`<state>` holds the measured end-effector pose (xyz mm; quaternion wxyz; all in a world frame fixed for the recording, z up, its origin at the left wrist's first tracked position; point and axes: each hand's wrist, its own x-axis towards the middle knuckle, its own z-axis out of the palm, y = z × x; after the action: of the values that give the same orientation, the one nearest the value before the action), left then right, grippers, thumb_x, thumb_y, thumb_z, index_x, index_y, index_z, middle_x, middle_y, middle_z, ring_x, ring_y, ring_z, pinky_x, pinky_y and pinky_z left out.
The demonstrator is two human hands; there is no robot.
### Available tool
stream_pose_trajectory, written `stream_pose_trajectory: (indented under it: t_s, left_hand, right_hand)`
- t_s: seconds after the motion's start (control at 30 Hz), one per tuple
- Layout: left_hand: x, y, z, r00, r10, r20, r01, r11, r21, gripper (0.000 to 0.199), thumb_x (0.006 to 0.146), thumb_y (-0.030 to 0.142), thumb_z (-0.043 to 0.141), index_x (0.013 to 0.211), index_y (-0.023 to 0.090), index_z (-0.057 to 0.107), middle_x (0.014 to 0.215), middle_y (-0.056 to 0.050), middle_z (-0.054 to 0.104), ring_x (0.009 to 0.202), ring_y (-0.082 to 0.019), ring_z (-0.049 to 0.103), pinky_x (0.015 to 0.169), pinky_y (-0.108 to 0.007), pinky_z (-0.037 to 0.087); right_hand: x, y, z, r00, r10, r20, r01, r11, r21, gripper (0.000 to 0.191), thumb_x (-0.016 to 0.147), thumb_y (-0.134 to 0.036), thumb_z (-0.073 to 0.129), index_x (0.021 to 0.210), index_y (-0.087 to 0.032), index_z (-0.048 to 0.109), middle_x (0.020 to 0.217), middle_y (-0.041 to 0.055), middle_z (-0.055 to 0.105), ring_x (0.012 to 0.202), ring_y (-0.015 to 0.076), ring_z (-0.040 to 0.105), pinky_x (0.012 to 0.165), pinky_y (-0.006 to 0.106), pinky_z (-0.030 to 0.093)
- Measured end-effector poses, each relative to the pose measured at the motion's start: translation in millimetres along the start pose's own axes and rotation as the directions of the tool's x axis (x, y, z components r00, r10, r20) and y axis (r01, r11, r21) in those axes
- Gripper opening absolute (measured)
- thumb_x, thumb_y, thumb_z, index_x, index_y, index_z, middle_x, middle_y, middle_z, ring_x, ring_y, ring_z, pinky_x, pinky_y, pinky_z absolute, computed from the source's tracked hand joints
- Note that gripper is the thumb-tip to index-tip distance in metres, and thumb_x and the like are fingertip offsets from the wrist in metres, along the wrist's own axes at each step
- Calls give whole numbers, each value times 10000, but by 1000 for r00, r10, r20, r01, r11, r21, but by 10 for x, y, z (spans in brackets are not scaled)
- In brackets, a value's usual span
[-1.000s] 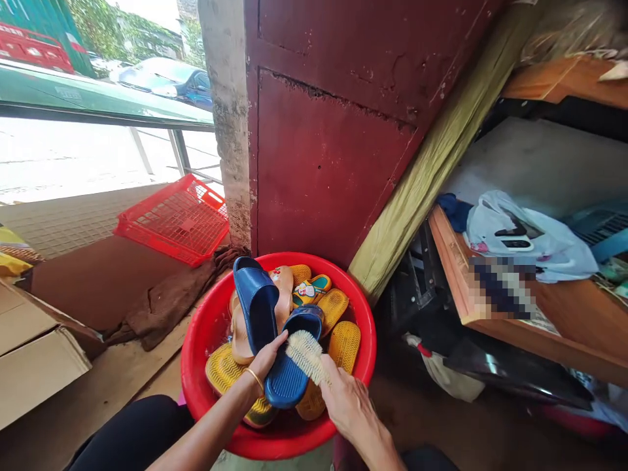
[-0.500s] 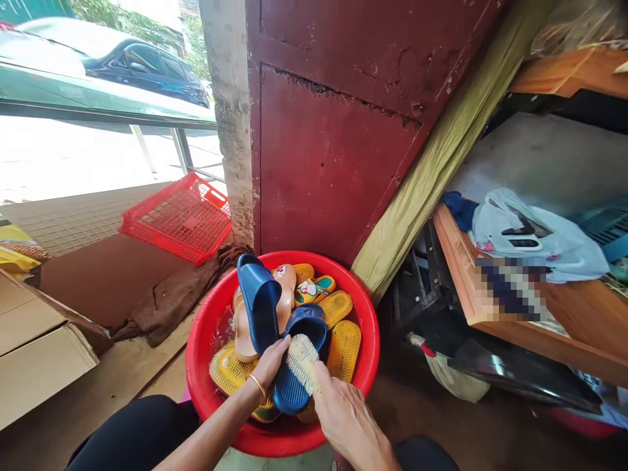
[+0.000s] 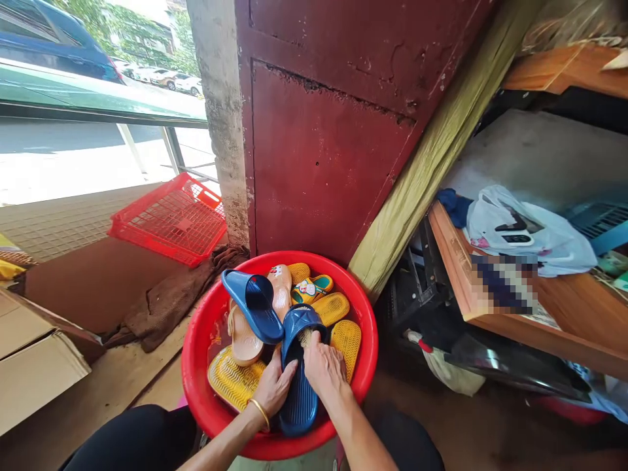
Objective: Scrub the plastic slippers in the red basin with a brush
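A blue slipper [image 3: 300,400] lies sole-down, toe pointing away, in a red basin [image 3: 190,366]. My left hand [image 3: 275,386], with a gold bangle at the wrist, grips its left edge. My right hand [image 3: 324,363] is closed on a scrub brush [image 3: 306,337] whose pale bristles are pushed under the slipper's strap; most of the brush is hidden. A second blue slipper [image 3: 252,304] leans to the left on a beige clog [image 3: 245,337]. Several yellow slippers surround them, among them one upturned yellow slipper [image 3: 235,379] and another yellow slipper [image 3: 346,343] at the right.
A red door [image 3: 314,196] stands right behind the basin. At the left are a red plastic crate [image 3: 167,222], a brown cloth [image 3: 161,307] and a cardboard box [image 3: 39,366]. On the right, a wooden shelf [image 3: 454,261] carries a white plastic bag [image 3: 530,229].
The brush has gone from the slipper's footbed forward under its strap. My left hand has shifted down along the edge. The other blue slipper has tipped further left.
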<state>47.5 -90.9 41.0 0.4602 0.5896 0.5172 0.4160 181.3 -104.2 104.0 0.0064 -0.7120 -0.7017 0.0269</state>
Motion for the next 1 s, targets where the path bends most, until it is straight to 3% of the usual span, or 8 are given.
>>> stream_pose_trajectory:
  t_s: [0.27,0.43,0.6,0.67,0.8,1.0]
  left_hand:
    - [39,-45,28,1000,-8,23,9,998,-57,528,831,437,516,1252,119,551,1287,-201,662,1258,-306,593,1119,-468,403]
    - [-55,5,117,996,83,45,-85,995,53,417,885,420,456,1203,169,554,1162,-159,715,1122,-282,669,1031,-457,481]
    - [-107,37,144,984,145,107,-163,970,181,398,921,413,410,1208,169,538,1052,-161,734,1014,-281,705,927,-437,531]
    - [-103,19,162,987,134,94,-152,963,222,385,922,407,403,1189,172,548,1002,-155,744,974,-286,715,886,-433,542]
    - [-67,-38,214,996,89,25,-92,960,263,376,913,377,393,1180,172,560,1021,-156,750,955,-283,723,845,-413,546]
    - [18,-89,225,995,-102,-6,100,961,257,393,873,366,463,1167,145,599,1037,-189,757,998,-302,725,875,-386,524]
  right_hand:
    - [-134,55,-53,989,-142,-39,144,988,49,393,1009,-280,420,1364,-112,437,930,145,755,800,253,745,687,298,530]
    - [-141,42,62,994,-63,-94,60,998,-34,375,986,-149,432,1355,-86,460,943,151,740,804,249,741,696,315,538]
    - [2,18,44,991,65,-118,-75,993,-87,290,958,-33,386,1092,-118,629,897,139,723,806,222,729,696,304,544]
    - [21,8,42,991,54,-124,-68,992,-111,295,959,-36,387,1077,-105,649,907,150,719,827,222,721,714,310,550]
    - [-30,-7,89,989,-1,-147,-21,989,-149,353,953,-52,414,1258,-30,590,933,181,714,861,252,712,738,350,555]
    - [-315,55,119,995,-3,-103,-8,995,-101,436,933,-76,426,1350,-62,552,949,185,717,885,276,697,788,380,546]
